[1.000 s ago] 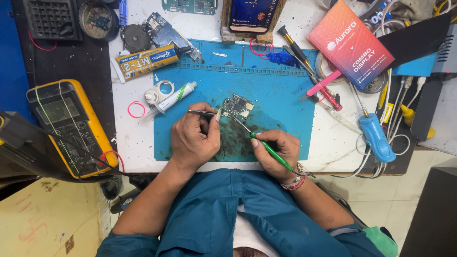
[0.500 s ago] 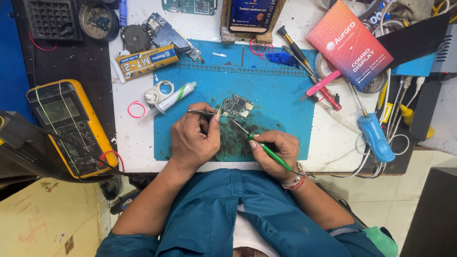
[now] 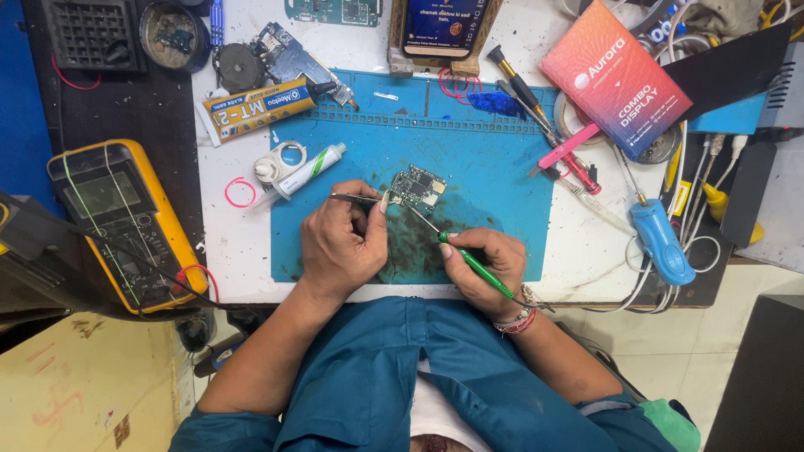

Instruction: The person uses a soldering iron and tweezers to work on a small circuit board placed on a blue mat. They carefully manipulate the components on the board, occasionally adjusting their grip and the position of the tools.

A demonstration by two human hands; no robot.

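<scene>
Nothing much has shifted since the earlier frames: both hands stay over the small circuit board, tools at the same angle.

White bench (image 3: 243, 243) carries a blue work mat (image 3: 469, 159), stained dark near its front edge. At the bench's left side lies a yellow multimeter (image 3: 126, 222) with a red lead looped beside it. An orange-red box (image 3: 615, 79) sits at the upper right, and a blue-handled tool (image 3: 662, 241) with a white cable lies near the right edge. A yellow glue tube (image 3: 251, 107) rests above the mat's left corner; a small white tube with green cap (image 3: 308, 170) lies just off the mat's left edge.

Left hand (image 3: 343, 243) has its fingers clenched on thin metal tweezers (image 3: 356, 198), whose tip reaches the board's left edge. Right hand (image 3: 481, 264) has its fingers grasping a green-handled tool (image 3: 473, 264), pen-style, with its thin metal tip slanting up to the board's lower edge.

Small circuit board (image 3: 417, 187) lies flat on the mat near its middle, just beyond both hands.
</scene>
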